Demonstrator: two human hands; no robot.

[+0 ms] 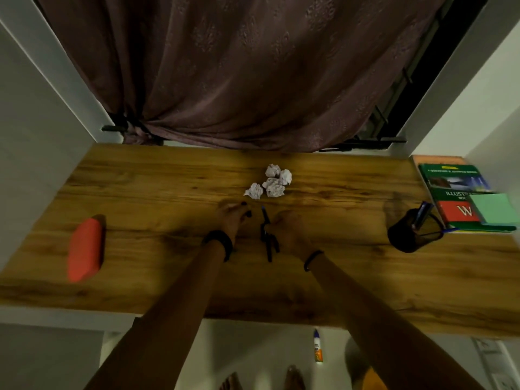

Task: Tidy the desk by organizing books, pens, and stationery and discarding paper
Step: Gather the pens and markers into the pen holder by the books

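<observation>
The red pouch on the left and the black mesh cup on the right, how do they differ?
The red pouch lies flat and closed; the black mesh pen cup stands tilted in view, open-topped, holding pens. The pouch sits alone; the cup adjoins the stacked books. Both rest on the wooden desk.

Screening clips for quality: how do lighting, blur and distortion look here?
Head view: dim, warm light; the red case and both hands, left and right, are smeared by motion blur; wide-angle distortion bows the desk edges and walls; the crumpled paper balls stay fairly sharp; no glare.
</observation>
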